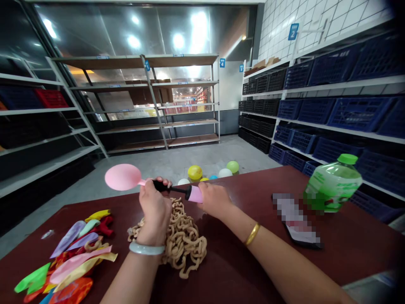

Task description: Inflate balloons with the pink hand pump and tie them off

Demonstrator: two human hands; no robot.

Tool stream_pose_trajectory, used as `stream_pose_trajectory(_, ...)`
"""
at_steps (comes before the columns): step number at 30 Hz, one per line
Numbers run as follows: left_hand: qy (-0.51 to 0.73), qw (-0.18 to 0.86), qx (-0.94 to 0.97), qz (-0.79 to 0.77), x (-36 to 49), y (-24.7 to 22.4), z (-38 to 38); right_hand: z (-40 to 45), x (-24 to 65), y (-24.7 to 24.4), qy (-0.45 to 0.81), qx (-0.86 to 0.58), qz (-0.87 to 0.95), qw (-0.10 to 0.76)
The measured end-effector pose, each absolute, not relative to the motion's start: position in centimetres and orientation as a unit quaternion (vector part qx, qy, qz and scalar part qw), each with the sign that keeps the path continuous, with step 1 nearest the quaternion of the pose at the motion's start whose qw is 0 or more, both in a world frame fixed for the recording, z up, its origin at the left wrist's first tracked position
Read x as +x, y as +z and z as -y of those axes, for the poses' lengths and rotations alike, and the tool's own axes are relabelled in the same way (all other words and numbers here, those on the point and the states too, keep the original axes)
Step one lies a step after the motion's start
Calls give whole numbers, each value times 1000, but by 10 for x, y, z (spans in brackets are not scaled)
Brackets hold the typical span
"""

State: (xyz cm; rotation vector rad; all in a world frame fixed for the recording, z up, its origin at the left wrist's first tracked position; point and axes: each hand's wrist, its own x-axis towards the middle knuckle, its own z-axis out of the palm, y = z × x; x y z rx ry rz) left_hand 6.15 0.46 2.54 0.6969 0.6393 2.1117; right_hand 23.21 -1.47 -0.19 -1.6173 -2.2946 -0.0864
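Observation:
A pink balloon, partly inflated, sits on the nozzle end of a hand pump. My left hand is closed around the pump's black end and the balloon's neck. With its fingers wrapped round the pump's pink barrel, my right hand grips the other end; a black rod shows between the two hands. Beneath them a heap of tan, rope-like coils lies on the dark red table. Left of my left hand is a pile of uninflated balloons in many colours.
A phone and a green-capped jug stand at the table's right. Several inflated balloons rest on the floor past the far edge. Shelves with blue crates line the right wall; more racks stand behind.

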Motion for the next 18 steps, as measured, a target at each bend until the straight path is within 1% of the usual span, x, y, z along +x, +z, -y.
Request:
stream_pose_trajectory(4,848,370,269,-268,21,33,-18,3,242,-12,-37,-555,816,157)
stream_pose_trajectory(8,851,357,271,-273,6,33,-22,-3,247,-21,-11,-554,819,148)
stream_pose_trajectory(13,853,367,269,-255,21,22,-23,-4,246,-26,13,-567,814,127)
stream_pose_trajectory(18,826,424,276,-249,55,5,-13,5,237,-21,22,-567,813,128)
